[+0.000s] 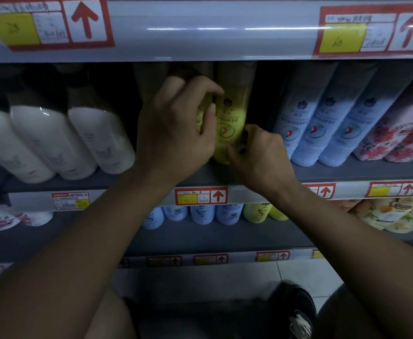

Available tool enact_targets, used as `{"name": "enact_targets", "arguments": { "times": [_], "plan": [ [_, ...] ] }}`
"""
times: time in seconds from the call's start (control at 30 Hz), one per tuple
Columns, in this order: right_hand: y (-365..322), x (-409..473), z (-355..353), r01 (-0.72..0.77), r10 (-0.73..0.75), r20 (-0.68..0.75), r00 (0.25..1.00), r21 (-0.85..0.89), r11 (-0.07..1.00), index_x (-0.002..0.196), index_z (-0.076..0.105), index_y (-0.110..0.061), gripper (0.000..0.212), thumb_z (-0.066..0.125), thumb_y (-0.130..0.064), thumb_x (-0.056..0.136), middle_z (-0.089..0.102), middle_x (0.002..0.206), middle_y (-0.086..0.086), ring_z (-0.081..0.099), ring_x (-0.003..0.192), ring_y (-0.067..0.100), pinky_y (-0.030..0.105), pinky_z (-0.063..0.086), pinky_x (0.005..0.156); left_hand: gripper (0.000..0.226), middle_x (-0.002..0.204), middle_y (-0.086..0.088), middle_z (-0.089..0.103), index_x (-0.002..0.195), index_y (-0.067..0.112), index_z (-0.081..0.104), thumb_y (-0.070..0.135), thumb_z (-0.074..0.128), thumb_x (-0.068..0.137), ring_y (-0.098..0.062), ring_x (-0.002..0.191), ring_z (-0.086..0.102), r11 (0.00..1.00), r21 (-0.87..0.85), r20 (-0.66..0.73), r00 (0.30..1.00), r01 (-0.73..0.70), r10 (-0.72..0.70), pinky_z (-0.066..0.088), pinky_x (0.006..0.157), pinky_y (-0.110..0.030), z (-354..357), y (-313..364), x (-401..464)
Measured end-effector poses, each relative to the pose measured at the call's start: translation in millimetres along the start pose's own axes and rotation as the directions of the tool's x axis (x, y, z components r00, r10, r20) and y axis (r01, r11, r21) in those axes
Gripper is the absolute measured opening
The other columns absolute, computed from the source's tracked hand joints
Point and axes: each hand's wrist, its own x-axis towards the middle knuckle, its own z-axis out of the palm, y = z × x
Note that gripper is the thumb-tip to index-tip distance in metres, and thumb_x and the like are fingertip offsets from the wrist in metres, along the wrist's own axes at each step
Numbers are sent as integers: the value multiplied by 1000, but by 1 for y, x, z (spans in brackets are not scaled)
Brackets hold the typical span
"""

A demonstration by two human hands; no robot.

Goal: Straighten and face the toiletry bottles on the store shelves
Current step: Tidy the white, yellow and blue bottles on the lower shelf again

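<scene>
Head view: left hand [176, 128] hides yellow bottle [229, 118].

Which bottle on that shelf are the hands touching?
The yellow-green bottle in the middle of the shelf. The left hand and right hand both touch it; the white bottles and pale blue bottles stand untouched.

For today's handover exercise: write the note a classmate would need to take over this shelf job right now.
Left hand: wrapped over the left of two yellow-green bottles.
Right hand: fingers at the base of the right yellow-green bottle, label facing out.
White bottles to their left and blue bottles to their right stand in rows, leaning back.
Left: square up the yellow pair, then check the lower shelf.
</scene>
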Motion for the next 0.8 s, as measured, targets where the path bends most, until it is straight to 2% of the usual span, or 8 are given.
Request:
{"name": "enact_targets", "arguments": {
  "times": [0.13, 0.23, 0.27, 0.33, 0.4, 0.5, 0.63, 0.8],
  "plan": [
    [11, -9, -11, 44, -42, 52, 998, -51, 998, 85, 62, -16, 32, 59, -48, 87, 68, 75, 7, 65, 69, 31, 37, 48, 58, 11, 97, -4, 61, 96, 11, 72, 9, 63, 89, -5, 63, 41, 979, -203, 112, 993, -2, 25, 42, 59, -28, 9, 22, -6],
    [12, -23, -29, 103, -96, 118, 988, -54, 993, 71, 55, -16, 37, 39, -48, 79, 61, 63, 7, 55, 60, 32, 32, 33, 55, 10, 93, 3, 59, 94, 14, 70, 11, 64, 87, 1, 60, 42, 960, -274, 206, 979, 48, 10, 43, 61, -26, 21, 40, -7],
    [12, -27, -36, 123, -112, 132, 985, -75, 990, 69, 50, -19, 35, 32, -48, 77, 60, 63, 10, 50, 58, 32, 31, 27, 54, 10, 92, 7, 57, 95, 16, 70, 13, 65, 86, 3, 62, 44, 956, -279, 244, 970, 87, -17, 43, 63, -24, 26, 46, -8],
    [12, -32, -50, 148, -130, 151, 980, -118, 982, 69, 47, -23, 24, 32, -41, 77, 65, 70, 15, 53, 60, 37, 30, 23, 53, 13, 92, 10, 57, 95, 20, 70, 16, 67, 84, 2, 67, 49, 940, -286, 320, 943, 186, -89, 44, 68, -22, 40, 56, -13],
    [14, -33, -60, 139, -118, 140, 983, -148, 979, 69, 48, -24, 16, 39, -33, 77, 67, 72, 17, 59, 65, 40, 33, 30, 56, 14, 92, 9, 60, 96, 23, 70, 17, 67, 83, -2, 73, 55, 908, -312, 373, 915, 279, -153, 50, 72, -28, 54, 64, -18],
    [28, -35, -73, 41, -35, 48, 998, -131, 991, 72, 62, -14, 26, 49, -32, 86, 70, 71, 12, 64, 68, 35, 37, 44, 55, 16, 99, 4, 64, 103, 22, 68, 19, 69, 87, -9, 85, 63, 861, -349, 423, 882, 371, -208, 55, 81, -38, 67, 75, -23],
    [57, -36, -83, -73, 74, 1, 997, -112, 991, 79, 74, -14, 20, 65, -26, 92, 74, 76, 3, 71, 75, 25, 36, 52, 62, 35, 120, -2, 58, 123, 19, 57, 22, 71, 91, -18, 102, 62, 852, -335, 421, 873, 403, -247, 55, 90, -42, 76, 89, -21],
    [64, -21, -100, -31, 16, -120, 993, -117, 993, 83, 74, -20, 15, 64, -27, 91, 75, 79, -2, 70, 75, 23, 34, 53, 64, 69, 141, -10, 42, 146, 14, 36, 26, 75, 91, -23, 126, 50, 843, -279, 374, 860, 461, -346, 38, 95, -22, 92, 103, -23]
  ]
}}
